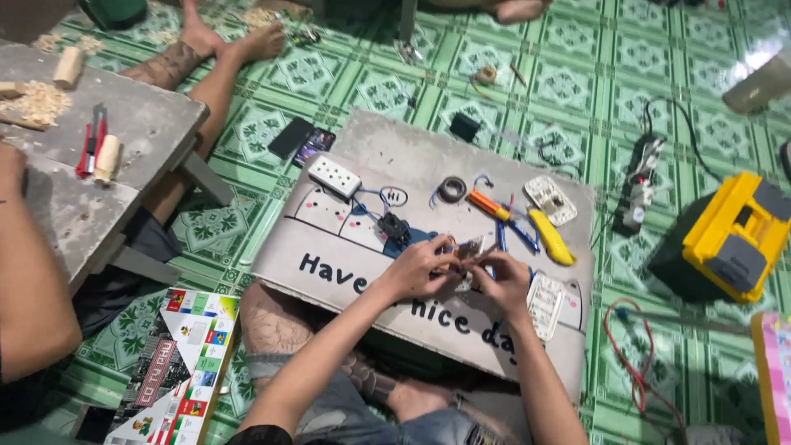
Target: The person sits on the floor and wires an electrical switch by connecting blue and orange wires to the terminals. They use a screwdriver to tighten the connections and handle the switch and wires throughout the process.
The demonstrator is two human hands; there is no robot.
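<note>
A small electrical part (468,250) is gripped between the left hand (420,268) and right hand (504,280) above the grey board (412,156), beside blue wires (515,235).

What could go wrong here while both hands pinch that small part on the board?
The board rests on the person's lap, so it might tip and slide the yellow knife and roll of tape off. Loose blue wires beside the right hand could snag. The left hand hides the part.
</note>
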